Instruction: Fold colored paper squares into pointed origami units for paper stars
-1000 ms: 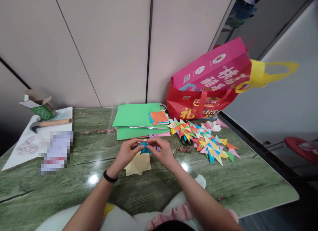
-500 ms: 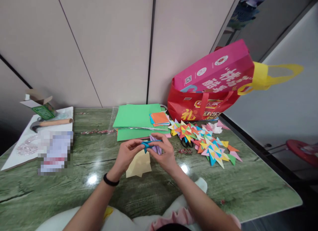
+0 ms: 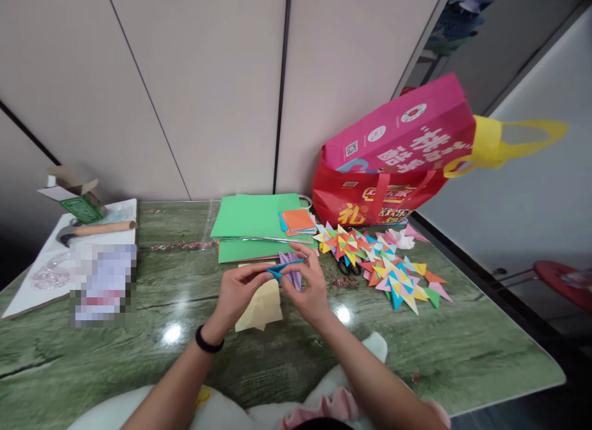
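Observation:
Between my two hands is a small piece of folded blue paper [image 3: 278, 270], held just above the table. My left hand [image 3: 237, 290] pinches its left end between thumb and fingers. On the other side, my right hand [image 3: 309, 288] grips the paper with thumb and index finger, the other fingers raised. Folded purple paper pieces [image 3: 292, 276] show behind my right hand, partly covered by it. Pale yellow paper sheets [image 3: 263, 311] lie on the table beneath my hands.
Green paper [image 3: 256, 215] lies behind my hands, with small orange squares [image 3: 300, 221] on it. Colourful folded paper stars [image 3: 400, 281] spread to the right, by black scissors [image 3: 348, 268]. A red bag [image 3: 370, 198] stands behind. Leftward are a hammer [image 3: 99, 228] and a small box [image 3: 81, 202].
My fingers have shifted on the blue paper, which now looks flatter and longer, reaching up toward the right. My right fingers have spread a little more.

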### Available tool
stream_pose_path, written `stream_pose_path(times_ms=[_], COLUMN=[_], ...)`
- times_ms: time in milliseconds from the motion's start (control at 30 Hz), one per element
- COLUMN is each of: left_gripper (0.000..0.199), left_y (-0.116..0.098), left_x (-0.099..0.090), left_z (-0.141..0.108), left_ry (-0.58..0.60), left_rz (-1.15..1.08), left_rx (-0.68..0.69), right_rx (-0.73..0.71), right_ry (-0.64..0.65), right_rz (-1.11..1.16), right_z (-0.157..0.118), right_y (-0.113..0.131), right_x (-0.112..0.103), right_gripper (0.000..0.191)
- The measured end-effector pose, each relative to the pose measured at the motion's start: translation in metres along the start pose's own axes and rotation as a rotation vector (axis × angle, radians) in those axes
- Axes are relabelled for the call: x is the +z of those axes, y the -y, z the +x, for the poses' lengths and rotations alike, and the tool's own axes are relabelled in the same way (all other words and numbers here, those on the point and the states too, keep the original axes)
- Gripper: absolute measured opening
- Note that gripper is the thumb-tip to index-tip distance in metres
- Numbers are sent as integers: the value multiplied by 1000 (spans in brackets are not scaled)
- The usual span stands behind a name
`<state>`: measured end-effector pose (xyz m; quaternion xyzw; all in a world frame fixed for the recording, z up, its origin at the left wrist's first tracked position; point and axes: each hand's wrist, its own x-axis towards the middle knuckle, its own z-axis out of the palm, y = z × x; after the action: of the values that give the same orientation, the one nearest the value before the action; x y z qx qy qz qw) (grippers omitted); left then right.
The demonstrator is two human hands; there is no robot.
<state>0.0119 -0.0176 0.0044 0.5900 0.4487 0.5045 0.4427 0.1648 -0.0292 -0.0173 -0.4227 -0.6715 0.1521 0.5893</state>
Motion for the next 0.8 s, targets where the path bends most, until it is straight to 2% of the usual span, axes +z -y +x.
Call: stream_pose_path(times_ms=[200, 400, 600, 800], left_gripper=[11, 16, 12, 10], left_y=[-3, 3, 0, 3], left_x=[0, 3, 5, 5], left_z=[-2, -2, -7, -8], left_ry=[-35, -55, -76, -119], left_rz=[-29, -229, -186, -119], left_rx=[-36, -141, -106, -45], right_rx=[0, -37, -30, 28], right_ry=[-19, 15, -68, -38], right_rz=[8, -30, 46, 80], right_z=[-1, -5, -6, -8], right_y=[3, 3, 1, 4], right_x=[1, 2, 8, 9], right_gripper=[5, 20, 10, 4])
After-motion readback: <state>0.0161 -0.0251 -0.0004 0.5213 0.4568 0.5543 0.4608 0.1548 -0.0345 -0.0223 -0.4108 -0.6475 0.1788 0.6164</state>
